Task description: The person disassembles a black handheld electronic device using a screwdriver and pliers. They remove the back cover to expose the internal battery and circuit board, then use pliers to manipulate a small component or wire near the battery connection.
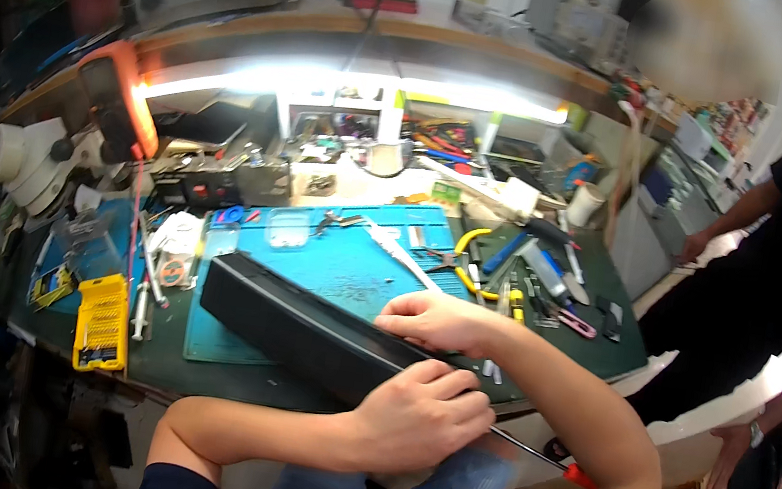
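Note:
A long black box-like case (298, 327) is tilted over the front of the bench, its far end on the blue mat (356, 275). My left hand (421, 416) is closed round its near right end, fingers curled. My right hand (440, 323) sits just beyond, at the case's upper edge, thumb and fingers pinched together; what lies between them is hidden. A screwdriver (579, 476) with a red handle and a thin metal shaft sticks out rightward from beside my left hand, its handle by my right forearm. Its tip is hidden, so I cannot tell what holds it.
Pliers with yellow handles (472, 245) and several hand tools lie right of the mat. A yellow bit case (103, 323) and syringe (140, 310) are at left. A white microscope (25, 154) stands at far left. At right is another person in dark clothes (748, 288).

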`<state>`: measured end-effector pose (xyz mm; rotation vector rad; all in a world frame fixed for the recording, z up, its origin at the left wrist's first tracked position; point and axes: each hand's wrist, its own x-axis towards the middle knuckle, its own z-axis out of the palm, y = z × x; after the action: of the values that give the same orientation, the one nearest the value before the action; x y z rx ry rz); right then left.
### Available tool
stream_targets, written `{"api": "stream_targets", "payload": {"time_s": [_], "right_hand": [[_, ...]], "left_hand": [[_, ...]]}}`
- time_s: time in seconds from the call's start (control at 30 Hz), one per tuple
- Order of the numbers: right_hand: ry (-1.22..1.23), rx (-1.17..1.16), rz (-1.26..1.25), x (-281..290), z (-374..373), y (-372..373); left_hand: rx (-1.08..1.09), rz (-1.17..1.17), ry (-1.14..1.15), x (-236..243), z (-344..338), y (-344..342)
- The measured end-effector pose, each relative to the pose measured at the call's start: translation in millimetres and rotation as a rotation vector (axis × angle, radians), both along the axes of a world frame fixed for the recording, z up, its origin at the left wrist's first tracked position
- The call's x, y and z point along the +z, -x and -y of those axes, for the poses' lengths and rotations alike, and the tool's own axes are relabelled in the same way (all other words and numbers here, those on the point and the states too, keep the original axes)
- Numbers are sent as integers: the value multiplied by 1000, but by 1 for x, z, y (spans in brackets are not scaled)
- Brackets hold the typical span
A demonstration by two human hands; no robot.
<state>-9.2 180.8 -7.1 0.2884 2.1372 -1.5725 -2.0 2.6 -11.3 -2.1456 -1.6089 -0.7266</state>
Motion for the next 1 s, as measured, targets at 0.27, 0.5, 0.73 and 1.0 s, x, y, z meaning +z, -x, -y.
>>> {"api": "stream_targets", "payload": {"time_s": [0.27, 0.5, 0.73, 1.0], "right_hand": [[-144, -72, -126, -2, -4, -22], [-417, -26, -296, 25, -7, -53], [144, 237, -772, 146, -7, -218], [-722, -829, -979, 85, 10, -355]], "left_hand": [[-48, 17, -67, 7, -9, -1], [-44, 17, -61, 9, -9, -4], [1, 30, -2, 13, -8, -1], [25, 57, 12, 15, -8, 3]]}}
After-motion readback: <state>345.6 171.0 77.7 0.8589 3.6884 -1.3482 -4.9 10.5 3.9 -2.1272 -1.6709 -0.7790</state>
